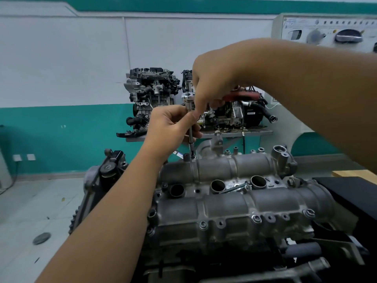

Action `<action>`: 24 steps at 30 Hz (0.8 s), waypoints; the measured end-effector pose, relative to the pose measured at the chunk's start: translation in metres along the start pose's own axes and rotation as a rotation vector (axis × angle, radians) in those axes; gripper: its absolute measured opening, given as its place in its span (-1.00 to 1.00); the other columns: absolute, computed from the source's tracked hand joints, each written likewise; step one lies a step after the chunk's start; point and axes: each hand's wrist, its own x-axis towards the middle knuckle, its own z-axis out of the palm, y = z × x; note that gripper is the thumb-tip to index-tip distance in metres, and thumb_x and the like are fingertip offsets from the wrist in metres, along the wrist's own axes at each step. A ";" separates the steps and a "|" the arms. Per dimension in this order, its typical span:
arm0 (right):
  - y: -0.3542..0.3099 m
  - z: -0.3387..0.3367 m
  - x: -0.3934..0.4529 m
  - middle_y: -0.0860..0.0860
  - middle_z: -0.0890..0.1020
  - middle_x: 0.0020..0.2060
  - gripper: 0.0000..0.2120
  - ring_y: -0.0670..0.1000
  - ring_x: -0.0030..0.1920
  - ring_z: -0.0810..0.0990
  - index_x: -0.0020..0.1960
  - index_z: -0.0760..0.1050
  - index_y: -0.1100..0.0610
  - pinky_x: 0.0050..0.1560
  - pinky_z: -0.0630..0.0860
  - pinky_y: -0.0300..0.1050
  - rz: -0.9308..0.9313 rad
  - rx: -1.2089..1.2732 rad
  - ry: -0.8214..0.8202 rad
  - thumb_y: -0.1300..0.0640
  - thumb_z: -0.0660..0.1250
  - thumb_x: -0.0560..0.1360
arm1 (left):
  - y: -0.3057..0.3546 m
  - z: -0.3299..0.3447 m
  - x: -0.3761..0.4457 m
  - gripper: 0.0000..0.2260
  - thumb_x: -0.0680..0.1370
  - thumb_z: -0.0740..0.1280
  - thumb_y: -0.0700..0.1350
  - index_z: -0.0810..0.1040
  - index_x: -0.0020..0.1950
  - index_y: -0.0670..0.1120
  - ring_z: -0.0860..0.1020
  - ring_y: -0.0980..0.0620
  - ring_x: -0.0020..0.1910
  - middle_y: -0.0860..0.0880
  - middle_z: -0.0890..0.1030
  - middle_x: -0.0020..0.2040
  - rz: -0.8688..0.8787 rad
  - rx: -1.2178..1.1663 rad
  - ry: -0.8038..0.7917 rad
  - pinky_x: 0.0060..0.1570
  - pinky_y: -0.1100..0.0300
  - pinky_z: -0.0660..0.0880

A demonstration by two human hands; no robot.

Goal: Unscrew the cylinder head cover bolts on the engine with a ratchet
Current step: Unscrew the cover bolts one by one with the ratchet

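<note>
The right hand (216, 78) gripped the red-handled ratchet (240, 96); the left hand (171, 125) pinched its slim steel extension (191, 137), standing on a bolt (192, 154) at the ribbed aluminium cover's (234, 166) far edge.

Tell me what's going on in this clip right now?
A person is working on bolts along the far edge of an engine's cylinder head cover. The right hand holds the red-handled ratchet, whose long extension stands upright with its tip on a bolt at the cover's far left corner. The left hand pinches the extension to steady it. A loose bolt lies on the cover between the plug wells.
</note>
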 end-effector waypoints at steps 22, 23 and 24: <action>-0.004 0.011 0.002 0.05 0.69 -0.40 -0.87 0.07 -0.34 0.69 -0.17 0.61 0.21 -0.29 0.51 -0.15 0.008 -0.106 -0.001 0.16 0.50 0.47 | 0.001 0.002 -0.001 -0.85 0.61 0.42 -0.21 0.63 -0.08 -0.29 0.71 -0.25 -0.29 -0.30 0.66 -0.26 0.050 0.002 0.002 -0.32 -0.26 0.64; -0.005 0.007 -0.001 0.05 0.72 -0.37 -0.86 0.07 -0.31 0.74 -0.13 0.63 0.20 -0.21 0.59 -0.08 0.024 -0.051 -0.071 0.13 0.51 0.46 | 0.001 0.001 -0.001 -0.86 0.61 0.43 -0.22 0.64 -0.08 -0.30 0.71 -0.24 -0.29 -0.30 0.66 -0.26 0.053 0.004 0.014 -0.32 -0.27 0.63; -0.005 0.004 -0.004 0.06 0.74 -0.33 -0.86 0.07 -0.28 0.76 -0.11 0.64 0.18 -0.13 0.62 0.01 0.044 0.003 -0.118 0.12 0.53 0.45 | 0.002 0.001 -0.001 -0.87 0.60 0.42 -0.24 0.64 -0.07 -0.31 0.71 -0.24 -0.29 -0.29 0.66 -0.26 0.046 0.001 0.018 -0.32 -0.28 0.63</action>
